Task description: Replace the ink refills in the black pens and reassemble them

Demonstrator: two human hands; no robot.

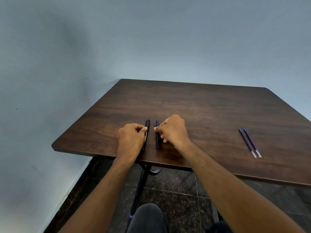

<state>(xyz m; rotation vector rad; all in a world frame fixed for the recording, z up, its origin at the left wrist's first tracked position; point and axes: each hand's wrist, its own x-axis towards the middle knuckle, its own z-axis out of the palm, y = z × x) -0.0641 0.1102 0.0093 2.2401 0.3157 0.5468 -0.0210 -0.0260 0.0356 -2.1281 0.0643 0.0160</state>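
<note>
Hands meet two black pens at the near edge of a dark wooden worktop (pixel 193 105). The left hand (pixel 130 140) curls its fingers against the left pen (pixel 146 134); the right hand (pixel 173 130) pinches the right pen (pixel 157 135) between thumb and fingers. Both pens lie flat, side by side, running near to far — apparently lined up so each hand can take one. Both forearms reach straight in from the near side, wrists low. Two blue refills (pixel 249 142) wait well apart to the right, parallel, seemingly staged as replacements — neither pen looks opened yet.
</note>
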